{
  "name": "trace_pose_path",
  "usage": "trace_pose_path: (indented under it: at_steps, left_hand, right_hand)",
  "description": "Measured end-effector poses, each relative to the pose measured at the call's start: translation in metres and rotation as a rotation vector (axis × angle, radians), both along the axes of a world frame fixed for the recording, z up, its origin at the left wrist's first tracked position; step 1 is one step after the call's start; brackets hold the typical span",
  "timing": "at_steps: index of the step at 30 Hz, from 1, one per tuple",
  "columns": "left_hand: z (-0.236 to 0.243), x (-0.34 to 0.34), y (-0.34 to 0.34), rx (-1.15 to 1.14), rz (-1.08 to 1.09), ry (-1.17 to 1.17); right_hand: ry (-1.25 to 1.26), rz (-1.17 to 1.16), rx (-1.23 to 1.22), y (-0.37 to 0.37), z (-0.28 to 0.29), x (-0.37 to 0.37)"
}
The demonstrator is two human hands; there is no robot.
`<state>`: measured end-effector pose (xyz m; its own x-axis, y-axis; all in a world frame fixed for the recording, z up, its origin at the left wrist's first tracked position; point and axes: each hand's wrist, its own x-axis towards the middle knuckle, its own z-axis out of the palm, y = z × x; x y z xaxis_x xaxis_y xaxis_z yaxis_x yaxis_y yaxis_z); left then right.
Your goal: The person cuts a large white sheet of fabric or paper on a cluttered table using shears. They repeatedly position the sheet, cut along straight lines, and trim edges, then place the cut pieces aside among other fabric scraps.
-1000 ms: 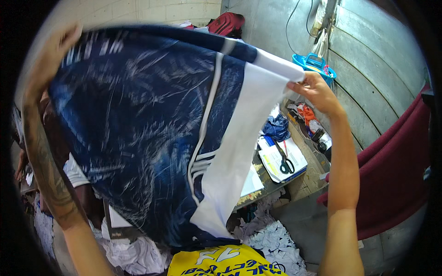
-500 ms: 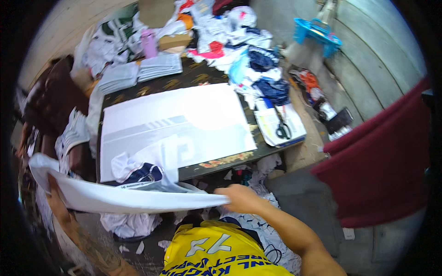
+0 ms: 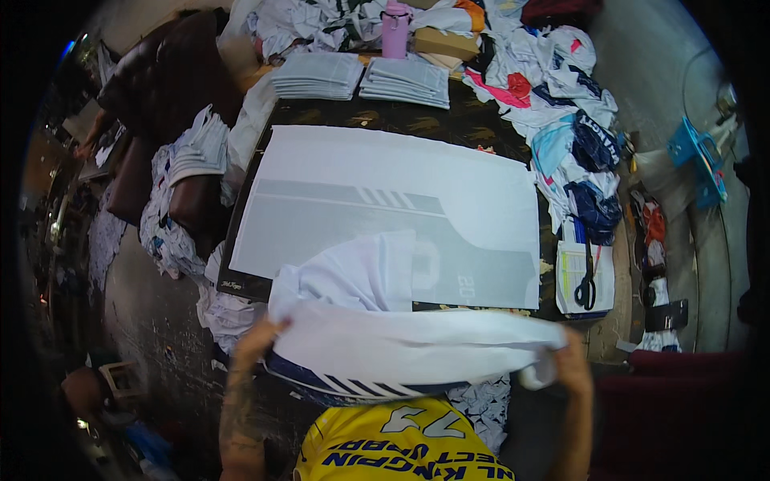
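Stretched between my two hands is a white cloth (image 3: 417, 341) with a navy border and white slanted stripes along its lower edge. My left hand (image 3: 263, 335) is closed on its left end, and my right hand (image 3: 571, 362) grips the other end, where the cloth bunches a little. The cloth hangs just above my lap at the table's near edge. Part of it, or another loose white piece (image 3: 353, 272), lies over the front of a large white sheet (image 3: 393, 152) printed with grey shapes and stripes. I cannot tell whether the two white pieces are joined.
Folded stacks (image 3: 317, 76) and a pink bottle (image 3: 395, 30) stand at the back of the dark table (image 3: 385, 119). Heaped clothes (image 3: 553, 72) line its right side. Black scissors (image 3: 586, 289) lie on papers at the right corner. A brown padded chair (image 3: 172, 72) is at left.
My view has swung, so the table now sits more to the right. The cloth has turned in my hands, and its navy striped edge now faces me.
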<state>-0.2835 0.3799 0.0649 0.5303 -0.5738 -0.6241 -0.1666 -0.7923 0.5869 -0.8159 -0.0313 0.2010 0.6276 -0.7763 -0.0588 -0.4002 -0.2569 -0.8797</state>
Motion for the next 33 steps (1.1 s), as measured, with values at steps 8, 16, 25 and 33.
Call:
trace_pose_path:
  at_steps: [8, 16, 25, 33]
  left_hand:
    - [-0.102, -0.110, 0.153, 0.395, -0.130, 0.447]
    - [0.036, 0.014, 0.089, -0.626, 0.549, -0.026]
    - [0.123, 0.277, -0.113, -1.031, 0.506, -0.560]
    - [0.005, 0.345, -0.282, -0.144, 0.109, -1.213]
  right_hand:
    - [0.597, 0.107, 0.176, 0.082, -0.085, -0.059]
    - [0.151, -0.163, 0.069, -0.004, 0.013, -0.044]
    - [-0.350, -0.467, -0.838, -0.185, 0.069, 0.096]
    - [0.337, -0.514, -0.835, -0.339, -0.048, 0.195]
